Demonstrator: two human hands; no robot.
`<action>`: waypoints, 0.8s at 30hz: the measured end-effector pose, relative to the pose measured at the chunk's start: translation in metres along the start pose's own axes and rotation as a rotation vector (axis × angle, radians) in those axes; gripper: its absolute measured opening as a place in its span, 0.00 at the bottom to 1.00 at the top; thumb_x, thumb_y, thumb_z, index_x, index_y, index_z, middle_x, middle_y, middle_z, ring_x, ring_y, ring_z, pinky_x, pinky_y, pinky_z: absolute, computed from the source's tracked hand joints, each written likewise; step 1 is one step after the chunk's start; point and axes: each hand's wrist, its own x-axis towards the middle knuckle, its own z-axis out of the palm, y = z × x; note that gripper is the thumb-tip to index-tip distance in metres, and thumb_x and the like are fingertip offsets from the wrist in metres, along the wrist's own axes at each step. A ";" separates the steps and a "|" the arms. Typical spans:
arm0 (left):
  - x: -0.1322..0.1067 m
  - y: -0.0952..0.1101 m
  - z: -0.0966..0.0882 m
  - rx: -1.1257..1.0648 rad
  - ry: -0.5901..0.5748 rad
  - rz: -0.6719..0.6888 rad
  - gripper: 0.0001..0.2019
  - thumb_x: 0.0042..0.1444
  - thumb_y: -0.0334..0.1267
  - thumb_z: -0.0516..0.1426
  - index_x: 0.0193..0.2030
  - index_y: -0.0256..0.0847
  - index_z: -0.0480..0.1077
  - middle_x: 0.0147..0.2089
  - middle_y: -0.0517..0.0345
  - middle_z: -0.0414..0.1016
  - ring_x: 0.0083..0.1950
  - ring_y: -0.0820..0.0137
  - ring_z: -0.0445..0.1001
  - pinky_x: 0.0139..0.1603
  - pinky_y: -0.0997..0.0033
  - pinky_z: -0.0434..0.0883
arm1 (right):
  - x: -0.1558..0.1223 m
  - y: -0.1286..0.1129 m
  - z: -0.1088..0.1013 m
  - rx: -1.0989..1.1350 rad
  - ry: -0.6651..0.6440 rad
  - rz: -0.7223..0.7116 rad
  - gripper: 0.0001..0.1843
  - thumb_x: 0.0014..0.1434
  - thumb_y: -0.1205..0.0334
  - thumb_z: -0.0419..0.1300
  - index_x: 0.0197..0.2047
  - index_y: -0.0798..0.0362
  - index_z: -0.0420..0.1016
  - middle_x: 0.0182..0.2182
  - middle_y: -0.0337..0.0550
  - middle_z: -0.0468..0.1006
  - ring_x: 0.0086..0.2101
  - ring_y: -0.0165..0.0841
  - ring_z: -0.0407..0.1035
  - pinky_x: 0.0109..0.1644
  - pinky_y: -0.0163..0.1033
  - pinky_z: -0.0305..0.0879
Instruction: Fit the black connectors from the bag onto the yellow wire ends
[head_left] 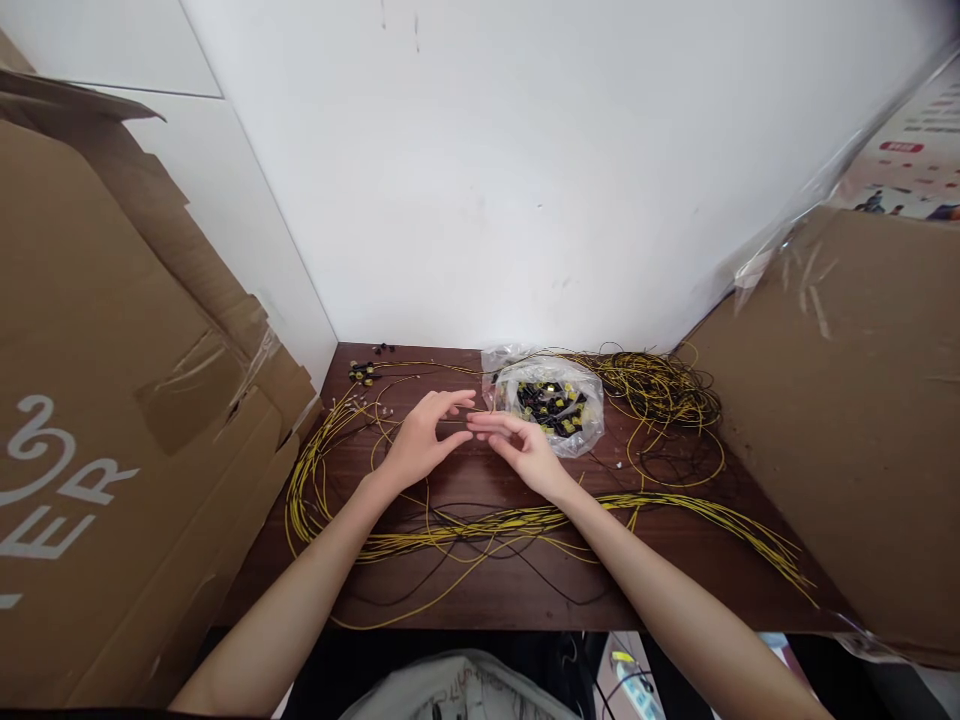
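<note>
My left hand (426,432) hovers above the middle of the table, thumb spread away from its fingers. Facing it, my right hand (523,455) is also open, its fingertips close to those of the left; whether they touch I cannot tell. No held thing shows clearly in either hand. Just beyond my right hand lies a clear plastic bag (594,432) with several small black and yellow parts (553,408) inside. Under my wrists and forearms a long bundle of yellow and black wires (517,521) runs across the table, curving up at the left.
A loose tangle of yellow and black wires (660,388) lies at the back right of the brown table (480,590). Several small black and yellow parts (361,374) sit at the back left. Cardboard boxes stand left (150,400) and right (840,400); a white wall (480,200) closes the back.
</note>
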 end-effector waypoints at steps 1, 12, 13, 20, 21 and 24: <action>0.000 -0.004 0.000 0.048 -0.028 0.002 0.18 0.54 0.35 0.58 0.53 0.41 0.66 0.46 0.53 0.74 0.45 0.68 0.69 0.48 0.65 0.67 | 0.001 -0.001 -0.002 0.037 0.032 0.015 0.15 0.56 0.59 0.58 0.46 0.52 0.75 0.47 0.48 0.76 0.47 0.36 0.71 0.54 0.46 0.65; -0.001 -0.026 0.002 0.059 -0.088 -0.122 0.13 0.61 0.39 0.49 0.39 0.38 0.74 0.31 0.57 0.76 0.35 0.69 0.74 0.42 0.71 0.66 | 0.007 -0.004 -0.033 0.206 0.415 0.032 0.12 0.50 0.57 0.64 0.37 0.54 0.79 0.40 0.47 0.79 0.39 0.35 0.75 0.51 0.46 0.68; -0.001 -0.026 0.002 0.054 -0.082 -0.126 0.13 0.61 0.39 0.49 0.39 0.38 0.74 0.29 0.58 0.76 0.34 0.70 0.74 0.41 0.72 0.66 | 0.008 -0.005 -0.036 0.202 0.457 0.013 0.11 0.50 0.58 0.64 0.36 0.54 0.79 0.39 0.47 0.79 0.38 0.35 0.75 0.51 0.47 0.69; 0.000 -0.027 0.003 0.027 -0.098 -0.149 0.15 0.61 0.41 0.49 0.34 0.38 0.74 0.24 0.61 0.73 0.29 0.72 0.71 0.37 0.75 0.65 | 0.008 -0.018 -0.059 0.245 0.704 -0.140 0.08 0.47 0.63 0.65 0.34 0.54 0.78 0.35 0.43 0.80 0.37 0.34 0.74 0.51 0.47 0.68; 0.000 -0.027 0.003 0.029 -0.108 -0.152 0.15 0.61 0.41 0.49 0.35 0.38 0.74 0.24 0.61 0.73 0.29 0.73 0.71 0.36 0.75 0.64 | 0.007 -0.019 -0.060 0.286 0.685 -0.140 0.08 0.47 0.63 0.65 0.33 0.53 0.78 0.35 0.43 0.79 0.38 0.34 0.74 0.52 0.47 0.67; -0.001 -0.027 0.003 0.043 -0.141 -0.140 0.15 0.61 0.42 0.49 0.37 0.38 0.75 0.23 0.61 0.72 0.27 0.73 0.69 0.33 0.76 0.63 | 0.006 -0.021 -0.054 0.362 0.563 -0.063 0.08 0.49 0.62 0.64 0.35 0.52 0.77 0.36 0.43 0.79 0.39 0.34 0.73 0.47 0.44 0.70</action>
